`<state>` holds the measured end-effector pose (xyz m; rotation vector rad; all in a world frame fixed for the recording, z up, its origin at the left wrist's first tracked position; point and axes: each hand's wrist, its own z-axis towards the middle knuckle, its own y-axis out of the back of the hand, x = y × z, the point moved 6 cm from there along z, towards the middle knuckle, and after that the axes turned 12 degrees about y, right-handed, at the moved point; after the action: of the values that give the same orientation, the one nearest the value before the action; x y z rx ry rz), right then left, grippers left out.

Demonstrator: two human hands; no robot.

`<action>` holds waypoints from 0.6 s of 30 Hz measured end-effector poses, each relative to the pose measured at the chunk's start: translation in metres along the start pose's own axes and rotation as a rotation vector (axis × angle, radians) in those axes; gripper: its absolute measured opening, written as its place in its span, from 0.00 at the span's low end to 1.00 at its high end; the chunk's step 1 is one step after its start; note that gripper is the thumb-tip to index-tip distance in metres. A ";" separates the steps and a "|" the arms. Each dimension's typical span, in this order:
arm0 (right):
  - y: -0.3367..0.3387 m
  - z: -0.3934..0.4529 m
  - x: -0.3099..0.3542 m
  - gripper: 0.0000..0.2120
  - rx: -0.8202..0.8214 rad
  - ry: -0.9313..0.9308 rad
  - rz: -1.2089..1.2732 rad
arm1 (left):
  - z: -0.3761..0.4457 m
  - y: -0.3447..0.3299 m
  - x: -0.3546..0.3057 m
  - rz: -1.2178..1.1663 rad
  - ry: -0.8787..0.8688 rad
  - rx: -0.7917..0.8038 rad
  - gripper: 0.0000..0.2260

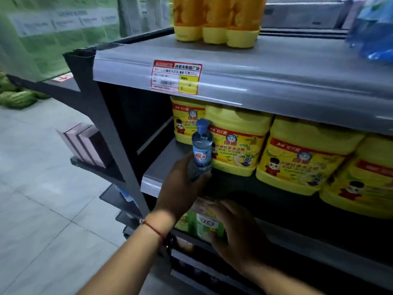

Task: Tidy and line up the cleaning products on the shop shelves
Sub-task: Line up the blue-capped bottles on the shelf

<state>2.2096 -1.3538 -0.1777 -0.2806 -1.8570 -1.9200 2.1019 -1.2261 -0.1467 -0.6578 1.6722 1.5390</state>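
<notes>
Left hand [182,184] grips a small blue-capped bottle [201,149]; right hand [238,233] seemingly curls round a blurred green package [202,222].

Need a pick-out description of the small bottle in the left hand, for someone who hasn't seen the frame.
Start at the grey shelf with the red price tag. Just below, in front of the yellow jugs, the left hand grips a small clear bottle; its blue cap sets it apart.
</notes>
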 end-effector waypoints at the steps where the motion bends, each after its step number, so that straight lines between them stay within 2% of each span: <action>1: -0.005 -0.001 -0.004 0.27 -0.018 -0.040 -0.004 | 0.010 -0.002 0.000 -0.045 -0.027 0.019 0.27; 4: -0.006 0.003 0.001 0.30 -0.089 -0.075 -0.122 | 0.037 -0.010 0.000 -0.108 -0.056 0.085 0.25; 8: -0.004 0.001 0.012 0.32 -0.103 -0.269 -0.019 | 0.047 -0.009 0.002 -0.021 -0.089 0.141 0.24; 11: 0.011 0.000 0.037 0.34 -0.319 -0.372 0.122 | 0.017 0.016 -0.004 -0.117 -0.160 0.219 0.22; 13: 0.014 0.000 0.060 0.35 -0.472 -0.402 0.162 | -0.012 0.036 -0.007 -0.272 -0.174 0.354 0.14; 15: 0.011 -0.002 0.080 0.30 -0.600 -0.417 0.230 | -0.043 0.052 -0.006 -0.467 -0.156 0.524 0.11; 18: -0.001 -0.012 0.117 0.20 -0.707 -0.427 0.397 | -0.076 0.068 0.016 -0.601 -0.015 0.687 0.18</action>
<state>2.1080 -1.3868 -0.1275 -1.2576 -1.1227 -2.2546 2.0250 -1.2893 -0.1199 -0.6742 1.6422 0.4992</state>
